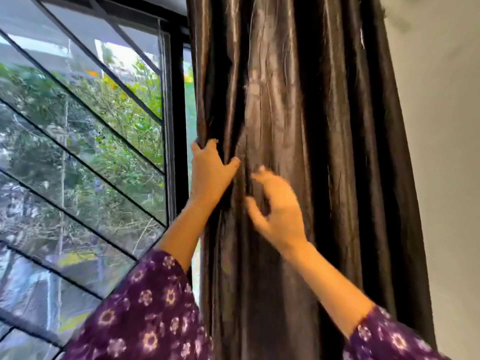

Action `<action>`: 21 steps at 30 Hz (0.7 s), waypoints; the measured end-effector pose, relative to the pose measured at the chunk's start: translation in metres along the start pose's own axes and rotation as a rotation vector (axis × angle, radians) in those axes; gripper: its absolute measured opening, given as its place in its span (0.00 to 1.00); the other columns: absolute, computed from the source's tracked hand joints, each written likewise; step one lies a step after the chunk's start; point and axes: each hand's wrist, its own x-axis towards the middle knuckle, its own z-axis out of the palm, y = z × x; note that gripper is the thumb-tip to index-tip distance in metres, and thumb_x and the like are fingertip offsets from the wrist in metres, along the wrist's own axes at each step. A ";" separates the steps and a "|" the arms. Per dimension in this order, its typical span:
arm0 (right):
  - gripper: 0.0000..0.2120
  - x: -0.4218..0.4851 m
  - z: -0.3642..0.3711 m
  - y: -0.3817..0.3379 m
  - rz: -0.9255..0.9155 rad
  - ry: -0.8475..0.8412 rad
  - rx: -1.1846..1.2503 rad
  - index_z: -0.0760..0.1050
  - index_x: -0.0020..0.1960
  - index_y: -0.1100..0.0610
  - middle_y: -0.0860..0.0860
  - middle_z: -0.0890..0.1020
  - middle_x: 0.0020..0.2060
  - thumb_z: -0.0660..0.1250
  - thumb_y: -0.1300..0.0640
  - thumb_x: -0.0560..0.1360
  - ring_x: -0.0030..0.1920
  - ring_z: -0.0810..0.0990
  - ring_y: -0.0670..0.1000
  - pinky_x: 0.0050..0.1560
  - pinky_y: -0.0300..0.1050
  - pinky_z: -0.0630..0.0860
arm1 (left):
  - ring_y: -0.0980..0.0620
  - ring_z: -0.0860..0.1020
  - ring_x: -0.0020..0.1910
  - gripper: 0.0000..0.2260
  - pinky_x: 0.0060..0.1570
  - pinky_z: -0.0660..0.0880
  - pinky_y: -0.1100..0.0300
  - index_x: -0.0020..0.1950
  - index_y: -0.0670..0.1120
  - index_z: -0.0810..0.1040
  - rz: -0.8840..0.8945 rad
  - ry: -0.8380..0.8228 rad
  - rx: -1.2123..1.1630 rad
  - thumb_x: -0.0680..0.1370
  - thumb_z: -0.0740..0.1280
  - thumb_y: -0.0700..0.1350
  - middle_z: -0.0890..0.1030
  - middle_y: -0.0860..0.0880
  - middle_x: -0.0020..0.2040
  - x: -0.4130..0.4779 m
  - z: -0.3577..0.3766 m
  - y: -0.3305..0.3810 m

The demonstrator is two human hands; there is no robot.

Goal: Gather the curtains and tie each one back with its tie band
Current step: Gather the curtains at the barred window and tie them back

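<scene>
1. Two purple sleeves with a pale flower print fill the bottom of the view, the left sleeve (145, 315) low at centre-left and the right sleeve (389, 339) at the lower right corner.
2. Bare forearms rise from both sleeves toward the curtain (298, 126).
3. The curtain is dark brown and shiny, hanging in deep vertical folds from the top of the view to the bottom, bunched into a narrow column between the window (85, 141) and the wall (446, 152).
4. The left hand (211, 170) is clamped on the curtain's window-side edge: fingers wrapped around the outer fold, thumb pressed into the cloth on the near side.
5. The right hand (278, 211) is just beside it, slightly lower, in front of the middle folds. It is blurred; the fingers are curled with the thumb apart from them, and whether it grips any cloth cannot be told.
6. The window has a black frame and slanted black bars, with green trees outside.
7. The wall to the right of the curtain is plain and pale.
</scene>
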 end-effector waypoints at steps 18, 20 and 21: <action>0.24 0.223 0.005 0.093 0.489 -0.382 0.184 0.64 0.66 0.64 0.61 0.73 0.62 0.68 0.61 0.73 0.62 0.73 0.58 0.55 0.46 0.71 | 0.38 0.75 0.45 0.06 0.37 0.66 0.53 0.46 0.38 0.72 0.130 0.094 0.318 0.72 0.67 0.37 0.71 0.39 0.39 0.129 -0.007 0.038; 0.21 0.225 0.015 0.065 0.342 -0.387 0.239 0.66 0.66 0.62 0.61 0.76 0.60 0.65 0.61 0.74 0.61 0.74 0.60 0.53 0.45 0.71 | 0.38 0.74 0.43 0.05 0.38 0.65 0.52 0.45 0.38 0.72 0.114 0.123 0.363 0.72 0.67 0.36 0.72 0.37 0.41 0.129 -0.025 0.032; 0.22 0.229 0.020 0.048 0.294 -0.383 0.266 0.66 0.67 0.60 0.62 0.76 0.61 0.63 0.61 0.74 0.61 0.74 0.61 0.53 0.45 0.71 | 0.38 0.74 0.43 0.04 0.38 0.66 0.51 0.45 0.37 0.73 0.106 0.138 0.390 0.72 0.66 0.35 0.73 0.35 0.42 0.130 -0.037 0.029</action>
